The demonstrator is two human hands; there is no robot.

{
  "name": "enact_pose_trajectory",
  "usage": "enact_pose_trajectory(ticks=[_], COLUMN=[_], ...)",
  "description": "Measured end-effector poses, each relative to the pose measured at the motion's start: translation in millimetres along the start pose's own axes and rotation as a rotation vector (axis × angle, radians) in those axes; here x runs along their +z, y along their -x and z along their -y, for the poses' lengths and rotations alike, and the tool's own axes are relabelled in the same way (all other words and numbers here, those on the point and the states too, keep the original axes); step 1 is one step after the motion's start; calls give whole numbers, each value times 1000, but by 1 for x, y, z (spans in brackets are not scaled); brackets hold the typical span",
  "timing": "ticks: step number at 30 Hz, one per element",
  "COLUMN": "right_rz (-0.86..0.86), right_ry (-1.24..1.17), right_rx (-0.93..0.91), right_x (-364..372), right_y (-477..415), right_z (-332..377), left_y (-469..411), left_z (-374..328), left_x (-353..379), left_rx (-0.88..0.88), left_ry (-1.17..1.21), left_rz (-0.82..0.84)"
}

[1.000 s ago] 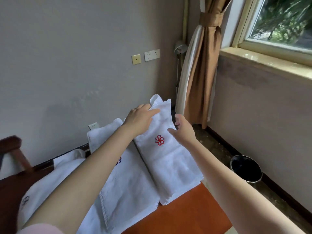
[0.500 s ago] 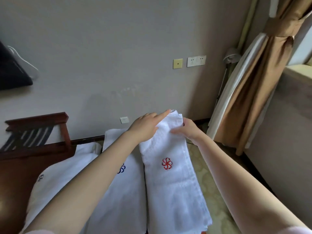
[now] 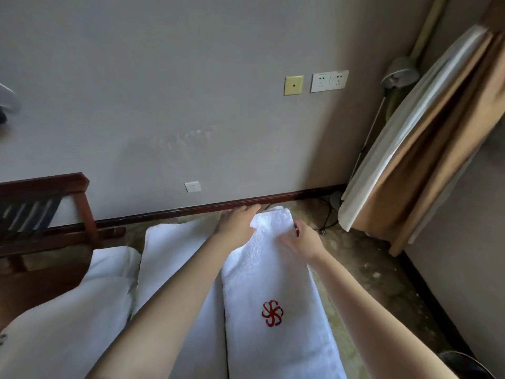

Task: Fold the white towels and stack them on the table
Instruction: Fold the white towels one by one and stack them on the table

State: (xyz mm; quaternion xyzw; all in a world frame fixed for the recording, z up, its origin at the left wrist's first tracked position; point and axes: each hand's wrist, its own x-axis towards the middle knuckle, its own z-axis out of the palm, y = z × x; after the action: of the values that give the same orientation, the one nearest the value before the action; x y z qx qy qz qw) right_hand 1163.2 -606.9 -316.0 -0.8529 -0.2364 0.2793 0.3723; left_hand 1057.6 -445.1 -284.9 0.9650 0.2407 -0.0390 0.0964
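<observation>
Red-emblem towel (image 3: 273, 274): white, folded into a long narrow strip. It lies lengthwise away from the person, rightmost of three towels. Its far end is rounded.
Red emblem (image 3: 272, 313): stitched pinwheel mark on the top face, in the near half of the strip.
Middle towel (image 3: 175, 263): white and folded long, just beside the red-emblem towel on its left. Their long edges touch. The left forearm crosses part of it.
Left towel (image 3: 82, 318): white and bulkier, with a softer outline, just beside the middle towel.
Table (image 3: 38, 285): dark reddish wood, showing only at the left, beside the left towel.
Floor (image 3: 360, 258): mottled yellow-green, visible beyond and to the right of the towels.
Baseboard (image 3: 191, 208): dark wood strip along the foot of the wall.
Wall (image 3: 164, 91): plain grey. It carries a low socket (image 3: 192, 186), a yellow plate (image 3: 293, 85) and a white double socket (image 3: 329, 81).
Wooden frame (image 3: 82, 203): dark slatted furniture against the wall at the left.
Floor lamp (image 3: 400, 73): grey head on a thin pole, in the corner.
Curtain (image 3: 442, 160): tan with a white lining, gathered at the right.
Left hand (image 3: 235, 224): palm down and fingers straight, resting on the towel's far left corner. The fingertips point toward the baseboard.
Right hand (image 3: 303, 240): at the far right edge, thumb spread across the top face, fingers bent at the edge. Whether they hook under the edge cannot be told.
</observation>
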Motion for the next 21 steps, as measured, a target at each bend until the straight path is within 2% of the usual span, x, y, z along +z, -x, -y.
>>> enact_pose_trajectory(ticks=[2, 6, 8, 13, 18, 21], right_rz=[-35, -63, -67, -90, 48, 73], right_ry=[12, 9, 17, -47, -345, -410], right_rx=[-17, -33, -30, -35, -44, -56], right_x=[6, 12, 12, 6, -1, 0], right_y=[-3, -4, -3, 2, 15, 23], right_z=[-6, -11, -9, -2, 3, 3], left_y=[1, 18, 25, 30, 40, 46], left_z=[7, 12, 13, 20, 23, 21], left_x=[16, 44, 52, 51, 49, 52], left_rx=[-139, -487, -585, -769, -741, -785], left_ry=[53, 228, 325, 718, 844, 1004], left_rz=[-35, -314, -365, -218, -153, -131])
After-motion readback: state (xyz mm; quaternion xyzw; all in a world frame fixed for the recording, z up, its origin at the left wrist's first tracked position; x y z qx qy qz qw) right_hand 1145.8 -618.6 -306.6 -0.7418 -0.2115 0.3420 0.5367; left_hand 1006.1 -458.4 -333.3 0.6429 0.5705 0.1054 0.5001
